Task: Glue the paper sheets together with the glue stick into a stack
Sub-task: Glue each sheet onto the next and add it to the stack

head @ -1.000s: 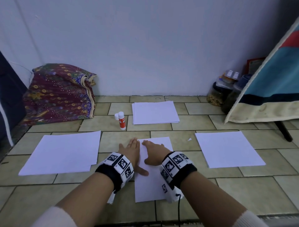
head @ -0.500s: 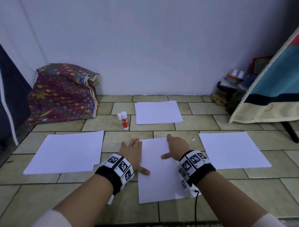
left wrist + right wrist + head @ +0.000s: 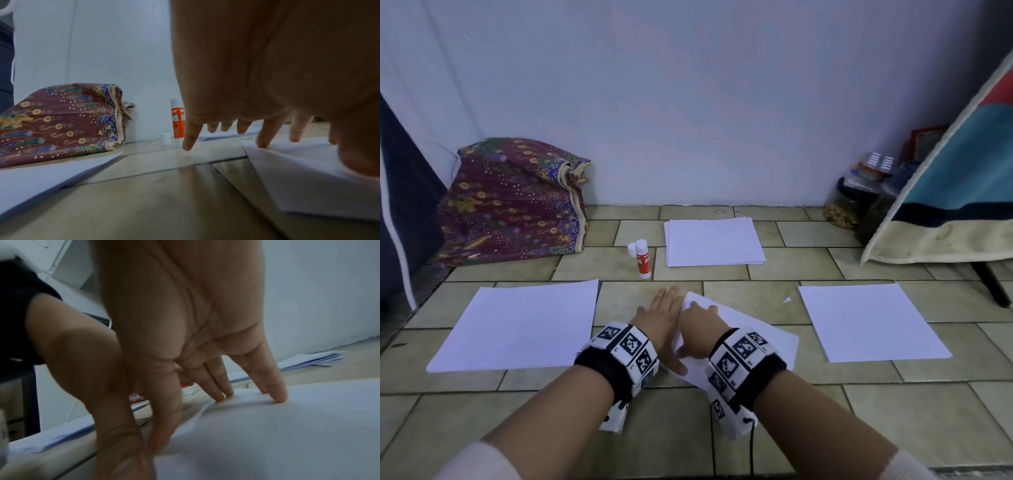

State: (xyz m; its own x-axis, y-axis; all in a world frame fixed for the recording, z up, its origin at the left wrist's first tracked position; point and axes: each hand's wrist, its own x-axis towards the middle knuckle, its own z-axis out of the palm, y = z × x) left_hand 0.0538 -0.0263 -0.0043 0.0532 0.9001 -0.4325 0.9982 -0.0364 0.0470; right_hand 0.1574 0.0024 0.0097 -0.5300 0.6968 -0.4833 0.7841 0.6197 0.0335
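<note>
The middle paper sheet lies skewed on the tiled floor under both hands. My left hand lies flat along its left edge, fingers straight, thumb on the paper. My right hand presses straight fingers onto the sheet, which bulges slightly there. The uncapped glue stick stands upright beyond the hands, its white cap beside it. The left wrist view shows the glue stick just past my left fingertips.
More white sheets lie to the left and right, and a paper stack sits at the back near the wall. A patterned fabric bundle is at the back left; jars and a leaning board at the right.
My right hand has slid back left across the sheet to sit next to the left hand. The middle sheet has turned from square to skewed.
</note>
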